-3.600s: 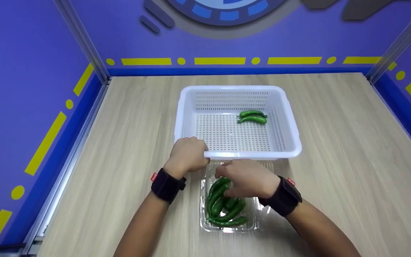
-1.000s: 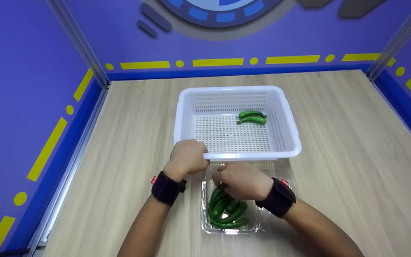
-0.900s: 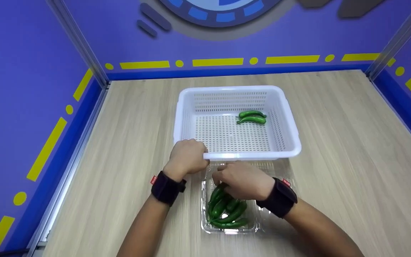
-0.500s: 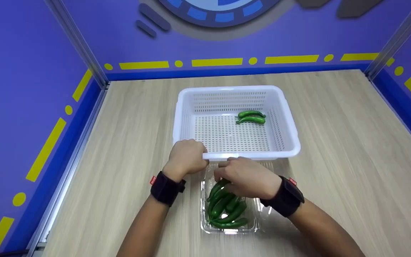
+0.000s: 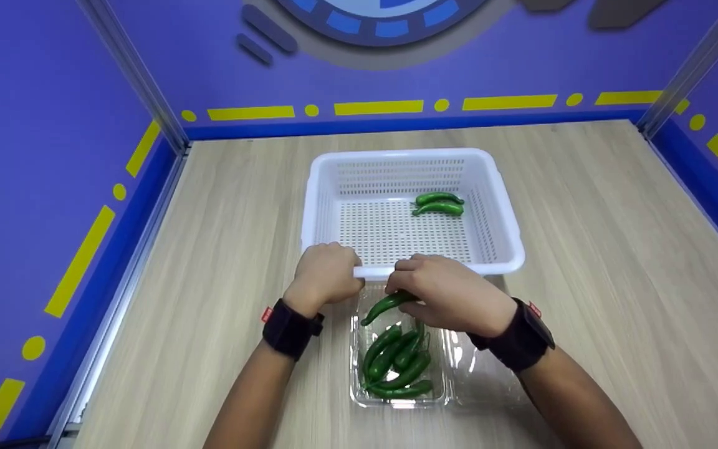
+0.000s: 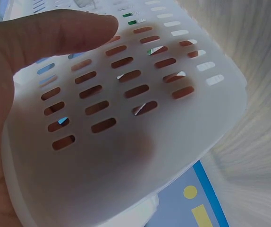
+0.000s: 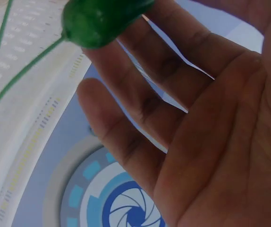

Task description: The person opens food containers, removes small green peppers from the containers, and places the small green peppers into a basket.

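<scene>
My left hand [image 5: 328, 271] grips the front left corner of a white perforated plastic basket [image 5: 396, 153]. In the left wrist view, the thumb [image 6: 64, 33] lies against the basket's slotted wall, with the fingers showing through from the other side. My right hand [image 5: 449, 293] pinches a green chili pepper [image 5: 386, 307] over the far end of a clear plastic box [image 5: 354, 368], near the basket's front rim. The right wrist view has the held pepper's rounded end and bent stem [image 7: 27, 68]. Several green chili peppers [image 5: 406, 371] lie in the box.
Two green chili peppers [image 5: 438, 202] lie side by side at the basket's back right. The box's clear lid [image 5: 490, 374] is folded out flat to the right. Blue panels [image 5: 378, 81] stand around the wooden table [image 5: 240, 206].
My right hand has lifted a chili pepper off the pile and moved up and right, towards the basket. The left hand keeps its grip on the basket's corner.
</scene>
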Available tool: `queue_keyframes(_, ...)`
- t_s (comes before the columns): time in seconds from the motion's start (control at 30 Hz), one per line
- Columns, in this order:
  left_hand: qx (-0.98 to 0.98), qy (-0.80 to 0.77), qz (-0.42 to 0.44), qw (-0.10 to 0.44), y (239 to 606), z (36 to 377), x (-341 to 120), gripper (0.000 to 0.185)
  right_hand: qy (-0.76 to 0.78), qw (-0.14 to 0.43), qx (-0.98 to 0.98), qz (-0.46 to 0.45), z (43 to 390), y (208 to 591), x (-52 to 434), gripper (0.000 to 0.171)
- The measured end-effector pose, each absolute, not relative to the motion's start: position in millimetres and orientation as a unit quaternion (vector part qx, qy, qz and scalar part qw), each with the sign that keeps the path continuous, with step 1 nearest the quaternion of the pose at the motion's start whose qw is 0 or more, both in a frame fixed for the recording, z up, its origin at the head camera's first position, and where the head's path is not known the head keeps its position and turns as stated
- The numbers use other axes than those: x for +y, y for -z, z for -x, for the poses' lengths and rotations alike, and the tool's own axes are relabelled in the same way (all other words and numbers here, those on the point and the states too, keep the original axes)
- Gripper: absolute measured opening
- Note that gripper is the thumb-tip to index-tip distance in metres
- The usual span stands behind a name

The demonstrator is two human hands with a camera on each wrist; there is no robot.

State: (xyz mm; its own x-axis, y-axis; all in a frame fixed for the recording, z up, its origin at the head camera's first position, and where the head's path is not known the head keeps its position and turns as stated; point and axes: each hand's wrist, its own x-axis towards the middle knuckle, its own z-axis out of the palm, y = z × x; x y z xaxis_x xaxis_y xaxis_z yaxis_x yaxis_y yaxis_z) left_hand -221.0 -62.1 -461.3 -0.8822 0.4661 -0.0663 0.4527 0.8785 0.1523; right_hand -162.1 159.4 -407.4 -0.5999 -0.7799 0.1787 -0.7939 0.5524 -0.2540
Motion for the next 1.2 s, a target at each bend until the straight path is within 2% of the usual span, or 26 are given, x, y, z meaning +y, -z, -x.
queue_keyframes(0.3,0.968,-0.064,-0.237,0.050,460,221,-62,0.025,-0.167,0.029,-0.880,-0.445,166,405,162,0.013)
queue_keyframes(0.73,0.967,-0.070,-0.243,0.035,463,221,-63,0.023,-0.179,0.089,-0.863,-0.463,172,398,172,0.018)
queue_keyframes(1.07,0.968,-0.070,-0.237,0.042,463,221,-63,0.025,-0.206,0.159,-0.857,-0.444,176,390,181,0.021)
queue_keyframes(1.2,0.968,-0.065,-0.239,0.039,464,222,-63,0.026,-0.216,0.165,-0.856,-0.440,177,388,184,0.021)
